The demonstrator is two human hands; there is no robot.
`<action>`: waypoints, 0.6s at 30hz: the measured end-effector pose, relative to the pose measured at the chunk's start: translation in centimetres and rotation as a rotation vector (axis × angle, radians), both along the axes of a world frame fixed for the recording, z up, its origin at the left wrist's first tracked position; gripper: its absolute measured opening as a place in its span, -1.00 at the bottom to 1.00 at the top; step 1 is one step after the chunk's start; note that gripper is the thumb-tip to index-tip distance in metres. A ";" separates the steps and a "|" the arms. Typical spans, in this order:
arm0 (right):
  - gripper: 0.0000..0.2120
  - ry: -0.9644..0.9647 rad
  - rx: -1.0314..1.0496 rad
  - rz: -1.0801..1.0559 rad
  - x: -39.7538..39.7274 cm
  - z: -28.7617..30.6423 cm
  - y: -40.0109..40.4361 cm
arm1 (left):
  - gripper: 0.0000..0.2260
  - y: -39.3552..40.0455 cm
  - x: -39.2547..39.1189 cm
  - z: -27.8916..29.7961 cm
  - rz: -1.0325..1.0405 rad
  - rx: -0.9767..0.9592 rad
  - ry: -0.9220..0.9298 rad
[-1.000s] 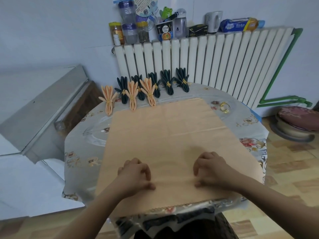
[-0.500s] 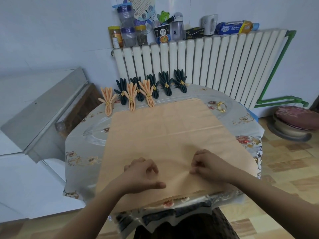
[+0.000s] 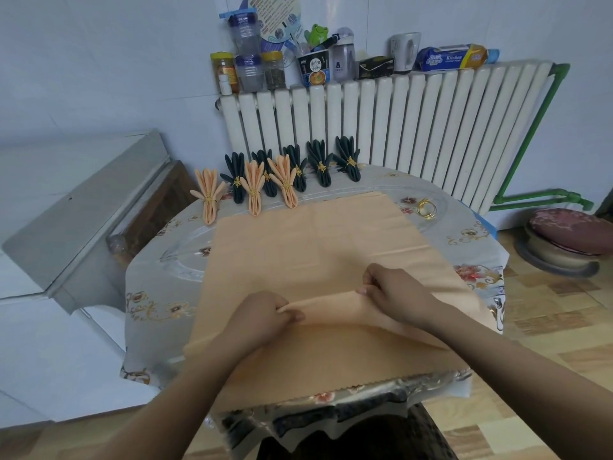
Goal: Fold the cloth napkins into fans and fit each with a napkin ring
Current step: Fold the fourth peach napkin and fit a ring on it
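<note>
Peach napkin spread flat on table, near edge overhanging. Raised pleat pinched near napkin's near end: left hand curled on pleat's left part, right hand pinching right part between thumb and fingers. Finished fans ranged along far edge: peach fans in front, dark green fans behind, each ringed in gold. Loose gold rings laid far right, just beside napkin. Jars with brownish contents seen on radiator; stacked clear containers, contents unclear.

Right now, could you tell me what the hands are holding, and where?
Both the left hand and right hand pinch a raised pleat across the peach napkin, near its front edge.
</note>
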State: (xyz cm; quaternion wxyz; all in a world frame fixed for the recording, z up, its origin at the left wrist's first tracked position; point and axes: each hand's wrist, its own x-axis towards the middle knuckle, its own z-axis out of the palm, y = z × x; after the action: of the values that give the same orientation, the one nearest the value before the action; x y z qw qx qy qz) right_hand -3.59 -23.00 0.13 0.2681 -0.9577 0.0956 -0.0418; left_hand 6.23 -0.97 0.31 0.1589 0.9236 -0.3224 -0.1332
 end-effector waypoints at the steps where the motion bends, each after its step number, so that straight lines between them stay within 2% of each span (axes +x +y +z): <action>1: -0.81 0.005 -0.003 0.007 0.1 0.3 0.0 | -0.57 0.1 0.4 0.7 -0.020 0.024 0.024; 4: -0.86 0.119 -0.031 0.095 0.4 2.3 -0.2 | -0.59 0.6 1.3 3.0 -0.140 0.135 0.163; 8: -0.84 0.422 0.015 0.238 0.9 5.1 -0.8 | -0.63 0.7 2.7 5.8 -0.240 0.277 0.340; 9: -0.85 0.427 0.025 0.243 1.4 5.3 -1.0 | -0.64 0.5 3.2 6.1 -0.234 0.274 0.351; 11: -0.89 0.320 0.017 0.197 2.8 4.8 -1.6 | -0.64 -0.4 4.6 5.7 -0.194 0.254 0.314; 14: -0.94 0.145 -0.004 0.125 4.9 3.3 -2.4 | -0.59 -2.0 6.3 3.7 -0.123 0.235 0.162; 17: -0.86 0.109 0.043 0.128 6.0 1.5 -2.9 | -0.71 -2.9 6.9 1.4 -0.009 0.113 0.077; 18: -0.79 0.110 0.027 0.147 6.1 0.9 -2.9 | -0.64 -3.0 6.7 1.0 0.024 0.070 0.088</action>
State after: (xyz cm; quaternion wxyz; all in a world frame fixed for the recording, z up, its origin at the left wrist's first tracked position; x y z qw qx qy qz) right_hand 2.46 -25.85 1.06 0.2776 -0.9593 0.0400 0.0322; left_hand 12.95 -3.93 1.30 0.1423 0.9256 -0.2991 -0.1830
